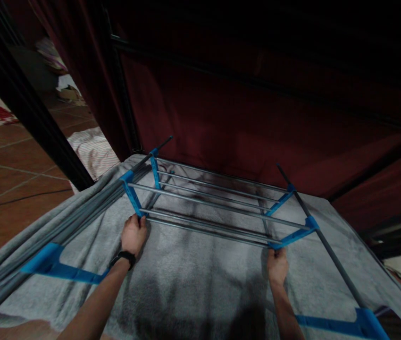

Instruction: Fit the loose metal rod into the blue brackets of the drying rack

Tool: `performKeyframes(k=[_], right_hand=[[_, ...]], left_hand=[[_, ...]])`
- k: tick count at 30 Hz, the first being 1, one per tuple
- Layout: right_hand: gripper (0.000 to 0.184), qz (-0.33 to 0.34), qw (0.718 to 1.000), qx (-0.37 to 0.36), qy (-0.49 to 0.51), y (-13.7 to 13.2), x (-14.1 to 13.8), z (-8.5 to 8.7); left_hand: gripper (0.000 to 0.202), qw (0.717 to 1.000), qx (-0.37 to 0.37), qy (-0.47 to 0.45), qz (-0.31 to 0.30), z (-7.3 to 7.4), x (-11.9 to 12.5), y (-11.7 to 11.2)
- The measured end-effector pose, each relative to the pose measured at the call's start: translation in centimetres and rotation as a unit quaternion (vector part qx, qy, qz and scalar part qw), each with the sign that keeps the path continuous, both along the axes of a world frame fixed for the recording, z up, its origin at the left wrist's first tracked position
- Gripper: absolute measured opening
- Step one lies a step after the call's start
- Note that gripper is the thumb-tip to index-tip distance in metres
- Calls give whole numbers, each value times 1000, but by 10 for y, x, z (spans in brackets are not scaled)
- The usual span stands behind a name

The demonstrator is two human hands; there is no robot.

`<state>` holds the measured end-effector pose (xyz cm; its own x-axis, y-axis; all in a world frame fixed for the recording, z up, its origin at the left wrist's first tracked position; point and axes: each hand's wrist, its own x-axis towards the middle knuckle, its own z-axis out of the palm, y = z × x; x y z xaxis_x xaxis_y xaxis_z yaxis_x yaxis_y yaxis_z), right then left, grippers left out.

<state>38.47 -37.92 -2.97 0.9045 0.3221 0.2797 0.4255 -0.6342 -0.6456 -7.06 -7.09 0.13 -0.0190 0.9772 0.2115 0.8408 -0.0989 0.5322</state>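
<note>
A rack frame of grey metal tubes (pixel 207 204) and blue plastic brackets lies on a grey blanket (pixel 193 274). My left hand (pixel 134 236), with a black band on the wrist, is closed on the lower end of a left blue bracket (pixel 132 196). On the other side, my right hand (pixel 277 267) pinches the end of a right blue bracket (pixel 294 234). Several cross tubes run between the two sides. Nearer me, another blue bracket (pixel 59 264) sits on the left side pole, and one more (pixel 345 326) on the right pole. Both fingertips are partly hidden.
Loose grey tubes (pixel 76 222) lie bundled along the blanket's left side. A dark red curtain (pixel 236 127) hangs just behind the rack. A black post (pixel 37 108) rises at left, past which are a tiled floor (pixel 9 165) and a striped cloth (pixel 96 151).
</note>
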Motion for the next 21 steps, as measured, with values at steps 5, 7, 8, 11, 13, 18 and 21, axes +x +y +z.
performKeyframes(k=[5,7,8,11,13,18,21], right_hand=[[32,17,1000,0,-9,-2,0,-4],[34,20,1000,-4,-12,-1,-1,-6],[34,19,1000,-6,-13,-1,-2,-6],[33,15,1000,-1,-14,2,-4,-7],[33,22,1000,9,-14,3,-5,-7],[33,22,1000,12,-12,5,-5,-5],[34,14,1000,10,-11,6,-6,-5]], left_hand=[[40,1000,-19,-21,-5,0,-2,1],[41,1000,-15,-16,-10,-1,-3,1],[42,1000,-11,-13,-12,-1,-3,1],[44,1000,-6,-8,-12,-2,-3,1],[44,1000,-9,-2,-7,-2,-2,1],[45,1000,-9,14,-6,-1,-1,2],[44,1000,-9,19,-8,0,-1,2]])
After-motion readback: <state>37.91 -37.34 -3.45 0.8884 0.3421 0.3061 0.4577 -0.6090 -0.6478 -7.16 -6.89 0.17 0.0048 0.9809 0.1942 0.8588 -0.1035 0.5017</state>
